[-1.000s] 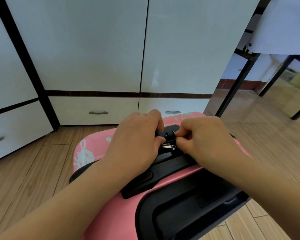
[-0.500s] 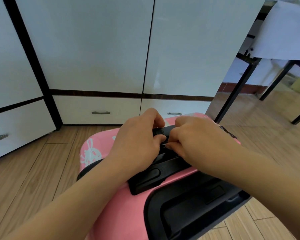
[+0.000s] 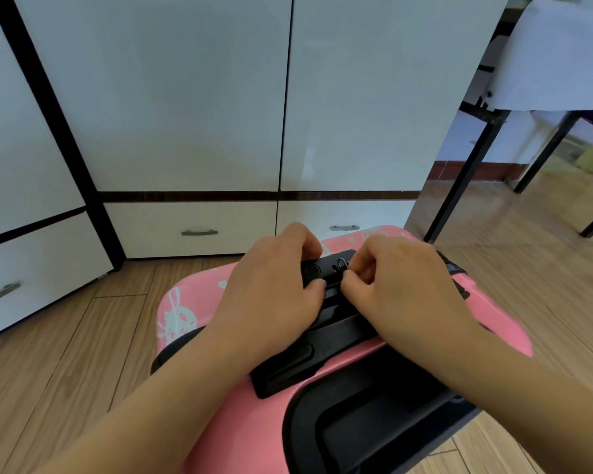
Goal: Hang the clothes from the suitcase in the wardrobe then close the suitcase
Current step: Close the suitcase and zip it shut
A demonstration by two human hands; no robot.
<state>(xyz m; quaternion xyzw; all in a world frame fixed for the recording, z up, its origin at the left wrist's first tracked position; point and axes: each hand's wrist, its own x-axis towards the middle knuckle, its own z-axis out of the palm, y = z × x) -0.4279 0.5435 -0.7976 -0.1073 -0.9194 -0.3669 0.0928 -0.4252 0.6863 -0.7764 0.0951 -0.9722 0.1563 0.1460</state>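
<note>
Fingers [image 3: 353, 278] of the right hand [image 3: 404, 289] are pinched together on a small metal zipper pull [image 3: 342, 263] at the black combination lock [image 3: 326, 268]; fingers [image 3: 314, 249] of the left hand [image 3: 271, 295] are curled around the lock's left end, thumb below and forefinger above, steadying it. Both hands work on top of the pink hard-shell suitcase with white rabbit print [image 3: 192, 302], which stands closed and upright on the wooden plank floor [image 3: 65, 354], just in front of the white wardrobe with closed doors and drawers [image 3: 192, 107]. No clothes are in view. Judged from this, the step in hand is seating the pull into the lock slot. The governing relation: the slot lies immediately left of the right fingertips, the lock's long axis runs left to right, and the right hand is the nearer one. A black-legged desk under a white cloth [image 3: 562, 56] stands far right.
</note>
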